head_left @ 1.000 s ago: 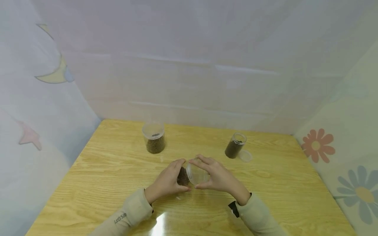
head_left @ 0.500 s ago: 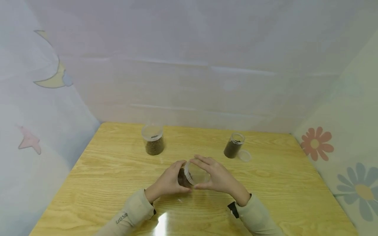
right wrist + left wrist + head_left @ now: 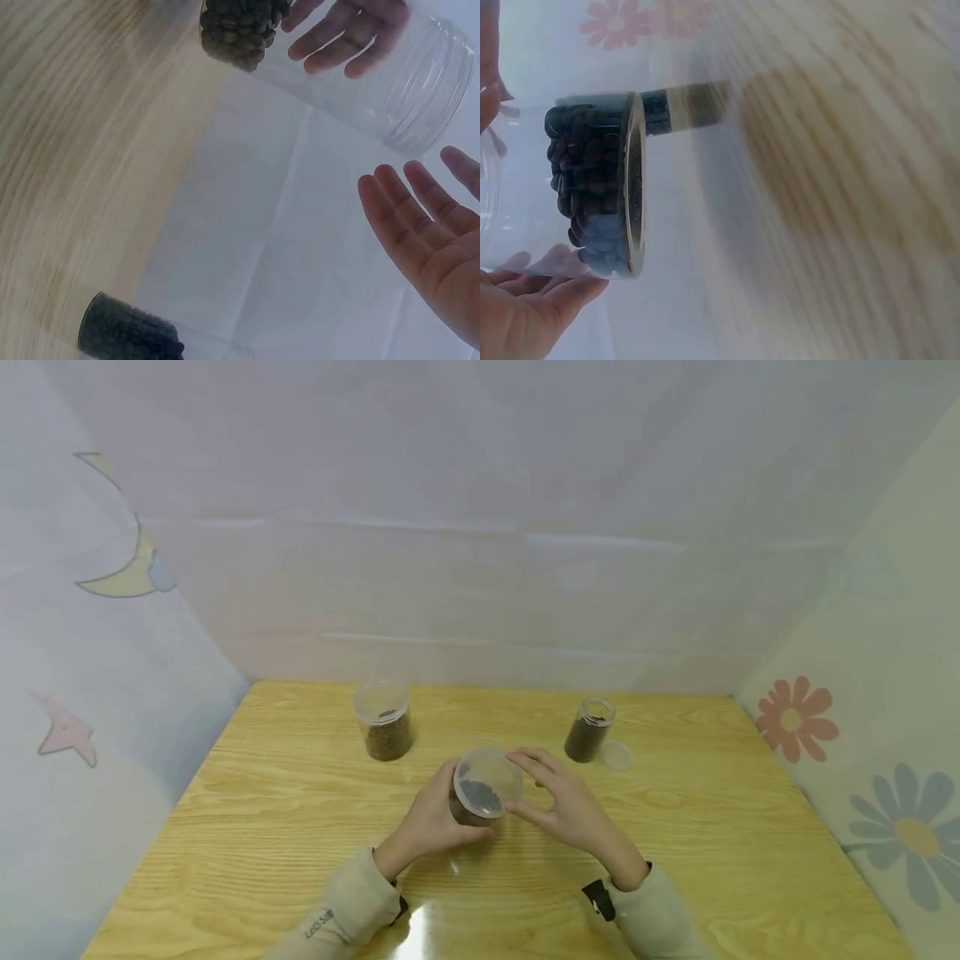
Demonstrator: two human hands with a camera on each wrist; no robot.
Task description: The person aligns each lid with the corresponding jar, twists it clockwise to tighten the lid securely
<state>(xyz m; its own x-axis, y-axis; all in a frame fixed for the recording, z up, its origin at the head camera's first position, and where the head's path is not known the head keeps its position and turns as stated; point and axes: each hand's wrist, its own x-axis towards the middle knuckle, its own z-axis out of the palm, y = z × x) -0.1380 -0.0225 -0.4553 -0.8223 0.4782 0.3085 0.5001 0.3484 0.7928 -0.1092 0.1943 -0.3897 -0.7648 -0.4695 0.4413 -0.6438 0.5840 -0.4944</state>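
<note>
My left hand (image 3: 435, 822) grips a clear plastic jar (image 3: 467, 814) partly filled with dark beans (image 3: 589, 180). A translucent round lid (image 3: 491, 774) sits on top and faces up toward the head camera. In the left wrist view the jar's bottom hangs above the table. My right hand (image 3: 566, 802) is spread at the right side of the lid, thumb and fingertips right at its edge in the head view. In the right wrist view that hand (image 3: 442, 262) has extended fingers beside the jar's upper end and holds nothing.
A wide clear jar (image 3: 388, 735), partly filled with brown contents, stands at the back left. A narrower jar (image 3: 587, 737) with dark contents stands at the back right, a loose round lid (image 3: 617, 755) beside it. Printed fabric walls (image 3: 487, 610) border the wooden table (image 3: 262, 793).
The jar has turned from leaning right to more upright, its lid now facing up. My right hand has loosened from around the lid and moved slightly right.
</note>
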